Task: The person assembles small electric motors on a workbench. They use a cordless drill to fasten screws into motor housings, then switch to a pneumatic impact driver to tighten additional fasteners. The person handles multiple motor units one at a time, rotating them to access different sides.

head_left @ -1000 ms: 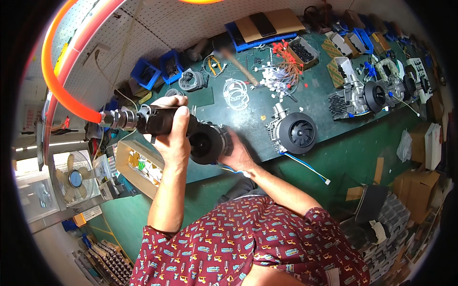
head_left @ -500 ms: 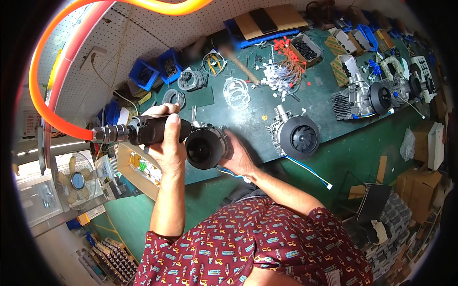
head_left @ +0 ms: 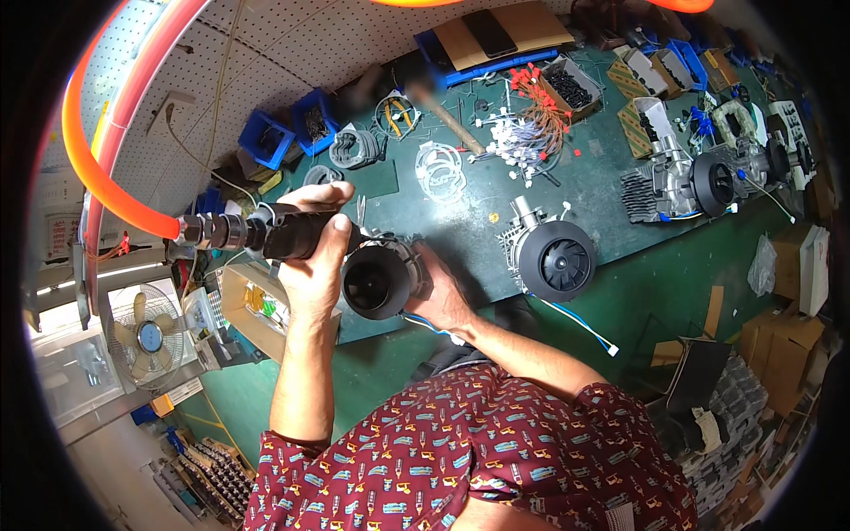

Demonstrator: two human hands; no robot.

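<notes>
My left hand (head_left: 312, 279) is closed around a black pneumatic screwdriver (head_left: 290, 234), held level, its tip pointing right at the side of a blower unit. An orange air hose (head_left: 133, 217) joins the tool's metal fitting. That blower unit (head_left: 375, 281), with a black round housing and grey metal body, is at the bench's near edge. My right hand (head_left: 440, 299) grips its right side; some fingertips are hidden behind it. The contact between tool tip and blower is too hidden to make out. Another blower unit (head_left: 556, 258) stands to the right, its blue-and-white lead hanging over the edge.
More blower units (head_left: 682, 186) stand at the bench's right. Behind my hands lie clear ring gaskets (head_left: 440, 173), grey rings (head_left: 356, 149), bundled wires with connectors (head_left: 522, 146) and a hammer (head_left: 452, 128). Blue bins (head_left: 266, 139) line the back left; a cardboard box (head_left: 250, 310) sits left.
The orange hose has shifted, its upper loop moving up. The screwdriver and my left hand have dipped slightly to the right. My right hand keeps its hold on the blower unit.
</notes>
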